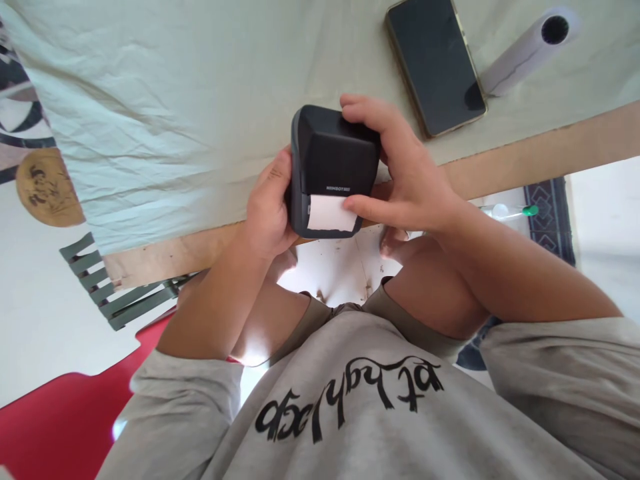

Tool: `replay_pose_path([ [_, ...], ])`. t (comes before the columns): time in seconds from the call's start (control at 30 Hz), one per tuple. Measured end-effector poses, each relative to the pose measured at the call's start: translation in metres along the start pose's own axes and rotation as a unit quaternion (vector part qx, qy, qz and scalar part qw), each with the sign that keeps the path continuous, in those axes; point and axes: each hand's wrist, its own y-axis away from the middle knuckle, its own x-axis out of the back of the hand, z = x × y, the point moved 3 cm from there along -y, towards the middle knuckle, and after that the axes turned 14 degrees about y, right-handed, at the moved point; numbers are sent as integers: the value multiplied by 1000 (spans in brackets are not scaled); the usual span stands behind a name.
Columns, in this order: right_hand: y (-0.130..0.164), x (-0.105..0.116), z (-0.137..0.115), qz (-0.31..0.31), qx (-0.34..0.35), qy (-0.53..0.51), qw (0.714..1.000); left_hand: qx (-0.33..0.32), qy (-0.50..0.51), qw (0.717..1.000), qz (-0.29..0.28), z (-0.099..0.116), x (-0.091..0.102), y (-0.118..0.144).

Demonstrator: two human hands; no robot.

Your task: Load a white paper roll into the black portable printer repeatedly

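Printer sits at the near table edge, between both hands: left hand on its left side, right hand over its right side and top. Paper strip sticks out of the printer's near face. Phone lies on the table cloth behind-right of the printer; paper roll just right of the phone.

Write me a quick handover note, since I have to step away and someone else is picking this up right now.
Left hand: grips the left side of the small black printer, held at the table edge.
Right hand: over the printer's top and right side, thumb on the white paper sticking out of the slot.
Nearby on the cloth: phone, paper roll.
Done: paper shows at the slot.
Left: paper not torn off.
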Motion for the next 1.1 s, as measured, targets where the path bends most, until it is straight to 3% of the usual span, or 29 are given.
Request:
replay_pose_path([
  [0.2,-4,13,-3,-26,-41,32,998,12,48,999,6,5,-11,2],
  [0.3,-8,32,-15,46,-22,120,991,39,60,996,-50,6,-15,6],
  [0.33,-10,37,-18,79,-22,135,987,20,58,997,-42,7,-13,7],
  [0.43,-13,45,-22,169,-66,153,972,9,45,998,-52,6,-6,7],
  [0.53,-15,43,-21,220,-107,144,959,13,36,997,-62,4,-3,6],
  [0.6,-18,37,-24,185,-99,169,963,11,32,998,-55,3,-3,6],
  [0.67,-22,30,-29,100,-91,239,962,12,32,998,-53,4,-3,7],
  [0.77,-25,20,-33,-34,-89,341,935,14,40,997,-67,5,-4,7],
  [0.87,-27,14,-33,-114,-77,390,911,19,40,996,-75,6,-4,8],
  [0.93,-29,15,-33,-133,-79,383,911,22,32,996,-74,6,-4,9],
  [1.0,-30,20,-36,-124,-94,334,930,21,29,997,-75,5,-4,9],
  [1.1,-23,37,-39,-99,-144,158,972,22,42,996,-82,5,-4,9],
])
